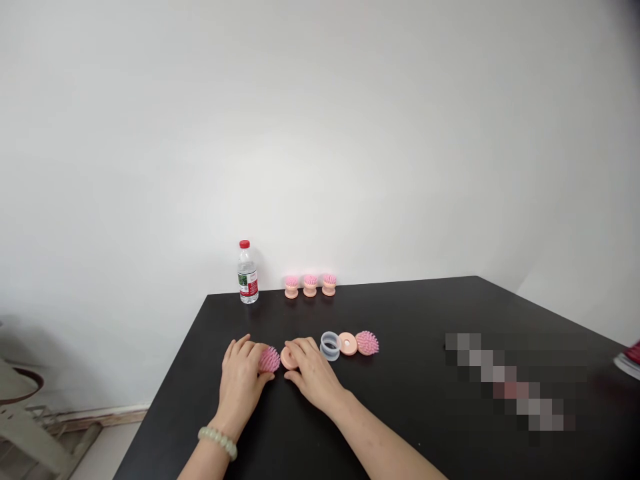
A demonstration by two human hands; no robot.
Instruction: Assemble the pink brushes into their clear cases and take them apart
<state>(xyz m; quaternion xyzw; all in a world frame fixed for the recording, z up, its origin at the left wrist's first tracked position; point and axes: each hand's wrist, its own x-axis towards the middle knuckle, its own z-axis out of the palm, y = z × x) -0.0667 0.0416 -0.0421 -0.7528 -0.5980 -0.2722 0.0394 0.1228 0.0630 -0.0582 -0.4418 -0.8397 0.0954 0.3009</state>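
Observation:
My left hand (241,373), with a bead bracelet at the wrist, curls its fingers and thumb around the side of a pink bristled brush head (270,359). Just to the right, my right hand (314,375) has its fingers over a round peach-coloured cap (287,358), its thumb at the near side. The fingers hide part of each piece. Beyond my right hand lie a translucent grey ring (324,355), a peach disc with a centre hole (347,344) and a second pink brush head (368,343), in a close row on the black table.
Three small pink-and-peach round brushes (310,287) stand along the back edge of the black table (400,313), against the white wall. A water bottle with a red cap (248,280) stands to their left. A blurred-out strip (510,387) covers something on the right.

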